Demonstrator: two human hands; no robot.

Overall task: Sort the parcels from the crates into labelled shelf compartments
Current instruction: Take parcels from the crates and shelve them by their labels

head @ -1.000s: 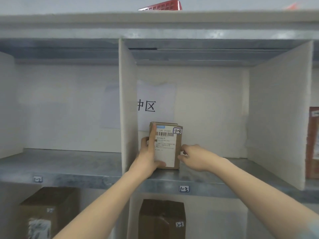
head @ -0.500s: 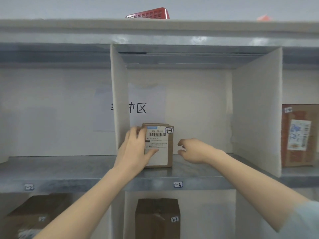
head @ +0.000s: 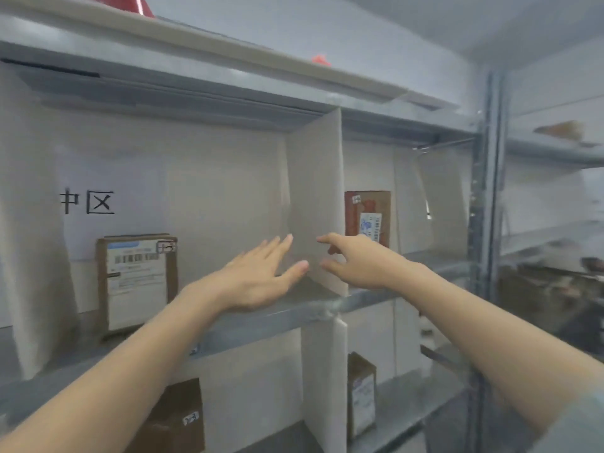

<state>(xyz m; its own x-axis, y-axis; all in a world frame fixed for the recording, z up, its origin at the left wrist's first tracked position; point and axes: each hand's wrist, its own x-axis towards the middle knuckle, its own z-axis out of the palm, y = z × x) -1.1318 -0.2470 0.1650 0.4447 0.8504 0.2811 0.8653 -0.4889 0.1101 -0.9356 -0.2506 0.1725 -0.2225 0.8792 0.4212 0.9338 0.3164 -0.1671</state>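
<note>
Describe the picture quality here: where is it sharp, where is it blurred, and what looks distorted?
Head view: the parcel at left is fairly sharp, its label print smeared; right of the post everything streaks into blur; the shelf slants and bows, wide-lens distortion; light is soft, without hard shadows; left hand and right hand are clear.

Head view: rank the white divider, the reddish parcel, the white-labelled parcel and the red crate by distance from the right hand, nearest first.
1. white divider, just left of the right hand, by its fingertips.
2. reddish parcel, in the next compartment, behind the hand.
3. white-labelled parcel, far left on the same shelf.
4. red crate, on the top shelf, upper left.
</note>
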